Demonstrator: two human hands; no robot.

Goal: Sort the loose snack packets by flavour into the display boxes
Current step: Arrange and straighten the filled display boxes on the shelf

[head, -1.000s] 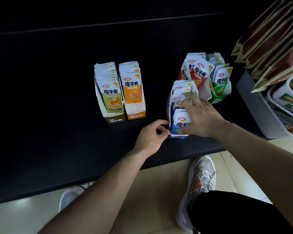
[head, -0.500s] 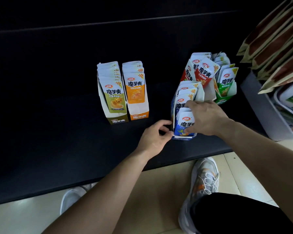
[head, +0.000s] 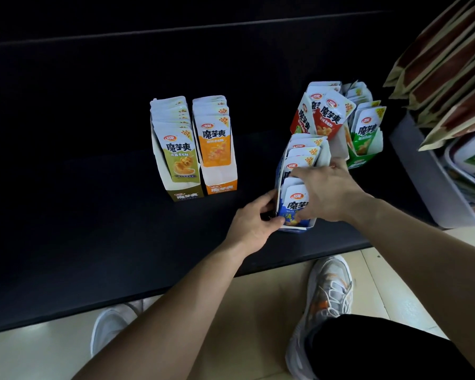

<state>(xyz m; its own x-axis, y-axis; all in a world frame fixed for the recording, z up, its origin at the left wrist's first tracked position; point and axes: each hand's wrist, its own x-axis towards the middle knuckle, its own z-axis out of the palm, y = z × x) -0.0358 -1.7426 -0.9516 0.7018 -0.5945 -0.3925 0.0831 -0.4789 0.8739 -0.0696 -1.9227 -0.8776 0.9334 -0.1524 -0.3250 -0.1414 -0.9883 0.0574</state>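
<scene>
Upright, front blue packet (head: 294,204) sits pinched between right fingers (head: 302,174).

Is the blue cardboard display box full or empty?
Full: blue-and-white packets fill the blue cardboard display box from front to back.

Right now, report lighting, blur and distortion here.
Head view: dim; the black table swallows detail, the pale floor shows brighter. Head view: table edges slant, wide-angle stretch. Head view: print on the blue packet in the blue box reads sharp.
</scene>
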